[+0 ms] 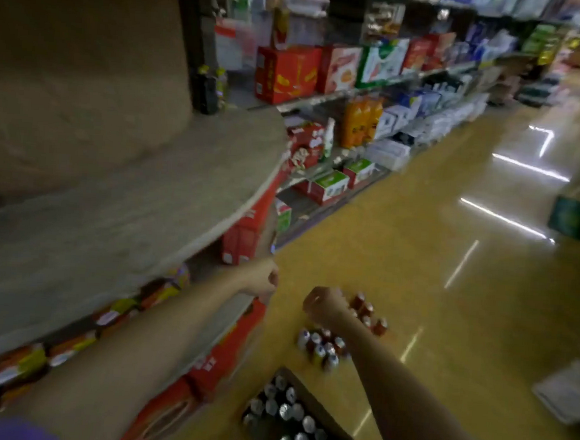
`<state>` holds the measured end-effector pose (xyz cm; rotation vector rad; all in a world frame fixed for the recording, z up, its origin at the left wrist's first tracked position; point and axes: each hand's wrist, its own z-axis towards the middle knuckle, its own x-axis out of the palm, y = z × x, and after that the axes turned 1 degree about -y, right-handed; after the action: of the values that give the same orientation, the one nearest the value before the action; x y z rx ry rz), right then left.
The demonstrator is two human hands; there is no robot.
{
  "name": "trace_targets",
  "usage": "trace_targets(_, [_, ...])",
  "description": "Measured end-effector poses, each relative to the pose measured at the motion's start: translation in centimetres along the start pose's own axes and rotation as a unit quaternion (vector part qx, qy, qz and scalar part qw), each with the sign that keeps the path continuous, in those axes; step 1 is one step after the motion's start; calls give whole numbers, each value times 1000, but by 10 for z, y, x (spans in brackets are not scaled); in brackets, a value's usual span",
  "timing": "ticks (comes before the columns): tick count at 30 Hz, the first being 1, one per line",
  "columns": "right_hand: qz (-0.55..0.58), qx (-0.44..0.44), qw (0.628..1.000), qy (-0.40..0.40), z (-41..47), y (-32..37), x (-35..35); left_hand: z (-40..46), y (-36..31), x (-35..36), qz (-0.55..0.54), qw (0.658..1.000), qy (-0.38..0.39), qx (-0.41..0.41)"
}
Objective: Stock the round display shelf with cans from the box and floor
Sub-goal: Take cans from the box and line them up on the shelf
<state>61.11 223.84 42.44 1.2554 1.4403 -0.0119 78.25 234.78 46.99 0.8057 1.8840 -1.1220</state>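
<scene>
The round display shelf (128, 208) fills the left, and its grey top tier is bare. Packaged goods line the tier below (67, 341). An open cardboard box (342, 433) of silver-topped cans sits on the floor at the bottom centre. Two clusters of loose cans stand on the floor beyond it, one near (324, 347) and one farther (369, 314). My right hand (327, 308) is above the floor cans and grips a reddish can whose round end faces me. My left hand (263, 281) hovers by the shelf's lower edge with curled fingers. I see nothing in it. The frame is blurred.
Red cartons (231, 349) are stacked under the round shelf. A long store shelf (359, 97) of boxed goods and bottles runs along the aisle behind. The shiny yellow floor (450, 265) stretches to the right, with a green crate (570, 219) and a flat pale tray (568, 394) at its right edge.
</scene>
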Motion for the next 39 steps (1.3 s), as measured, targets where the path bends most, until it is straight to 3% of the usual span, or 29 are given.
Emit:
trace_targets(4, [-7, 61, 998, 10, -10, -83, 22, 24, -19, 91, -19, 998, 50, -32])
trace_targets(8, [84, 135, 987, 5, -14, -153, 58, 37, -25, 169, -22, 993, 103, -61])
trace_targets(14, [153, 233, 960, -10, -28, -212, 99, 56, -17, 246, -33, 982, 156, -100])
trace_targets(16, [168, 296, 940, 13, -8, -276, 175, 97, 14, 342, -58, 966, 232, -95])
trace_targets(18, [175, 303, 937, 11, -12, -274, 181, 83, 6, 343, -58, 963, 231, -130])
trace_targets(20, [193, 342, 920, 10, -1, -296, 219, 89, 19, 386, -62, 963, 241, -98])
trace_targets(24, [212, 401, 891, 33, 14, -336, 308, 94, 64, 463, -68, 951, 284, -102])
trace_targets(32, [233, 463, 855, 2, 82, -394, 453, 143, 164, 577, -72, 955, 272, -91])
trace_targets(39, [235, 489, 840, -5, 132, -423, 511, 180, 224, 628, -61, 950, 284, -115])
